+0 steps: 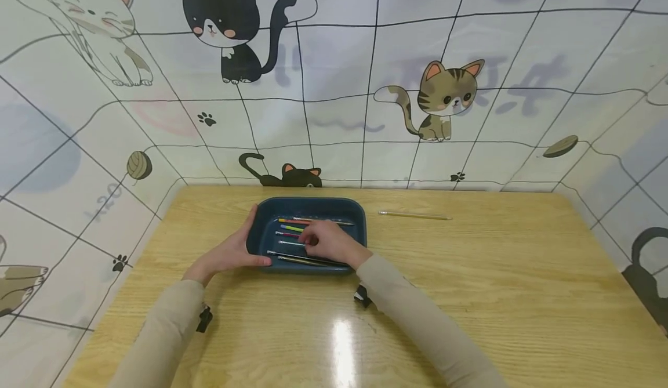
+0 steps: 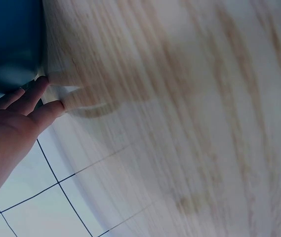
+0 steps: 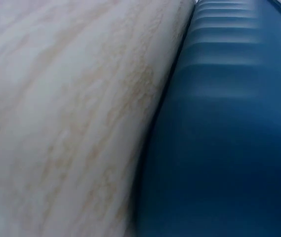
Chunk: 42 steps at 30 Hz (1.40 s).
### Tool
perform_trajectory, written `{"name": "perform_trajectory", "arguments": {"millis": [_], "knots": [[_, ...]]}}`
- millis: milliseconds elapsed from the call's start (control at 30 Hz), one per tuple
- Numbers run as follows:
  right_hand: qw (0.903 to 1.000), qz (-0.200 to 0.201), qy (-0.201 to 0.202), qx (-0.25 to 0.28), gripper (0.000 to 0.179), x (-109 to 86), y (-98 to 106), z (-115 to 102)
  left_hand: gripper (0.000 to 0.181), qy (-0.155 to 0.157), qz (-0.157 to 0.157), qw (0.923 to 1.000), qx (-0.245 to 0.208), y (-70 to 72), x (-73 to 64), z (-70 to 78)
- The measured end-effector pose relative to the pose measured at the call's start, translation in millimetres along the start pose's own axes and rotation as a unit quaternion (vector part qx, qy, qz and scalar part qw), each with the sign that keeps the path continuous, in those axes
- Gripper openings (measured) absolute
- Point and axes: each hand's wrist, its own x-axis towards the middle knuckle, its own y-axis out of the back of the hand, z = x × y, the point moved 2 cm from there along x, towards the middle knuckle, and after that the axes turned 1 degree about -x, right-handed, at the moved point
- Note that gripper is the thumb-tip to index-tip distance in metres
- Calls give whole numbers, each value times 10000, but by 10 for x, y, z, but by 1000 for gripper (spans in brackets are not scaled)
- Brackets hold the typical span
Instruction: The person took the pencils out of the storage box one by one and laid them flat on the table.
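Observation:
A dark blue tray (image 1: 360, 217) sits at the back of the table with several pencils inside, lying roughly side by side. My left hand (image 1: 229, 254) braces the tray's left end, fingers straight along the outer wall and thumb at the front left corner. In the left wrist view, the fingertips of the left hand (image 2: 24, 111) touch the tray wall (image 2: 12, 44) low down. Inside the tray, my right hand (image 1: 331, 243) has curled fingers pinching a pale teal pencil (image 1: 289, 242); the hand covers the pencil's other end. The right wrist view shows only the tray's outer wall (image 3: 219, 148) and the table.
A single yellowish pencil (image 1: 414, 216) lies on the wooden table (image 1: 469, 295) to the right of the tray. Behind the table stands a wall covering (image 1: 344, 121) with cat drawings and grid lines. Black straps (image 1: 362, 296) show at the wrists.

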Motion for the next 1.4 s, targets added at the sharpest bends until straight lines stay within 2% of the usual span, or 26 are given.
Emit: {"name": "perform_trajectory", "arguments": {"millis": [167,433,833,1033,1400], "knots": [[9998,68,158,53,18,-3,-2,9,130,-10,13,10000,82,4,6,11],[9978,82,215,614,18,-44,18,-16,130,14,44,10000,70,-22,-29,32],[9939,122,237,1070,19,-77,94,-44,130,-100,38,9998,148,-7,-14,12],[9929,230,319,1120,18,-122,184,-87,131,-82,43,9999,42,-15,-14,-4],[9938,142,637,896,17,-298,325,-169,130,-44,5,10000,-13,-17,-30,19]]}}
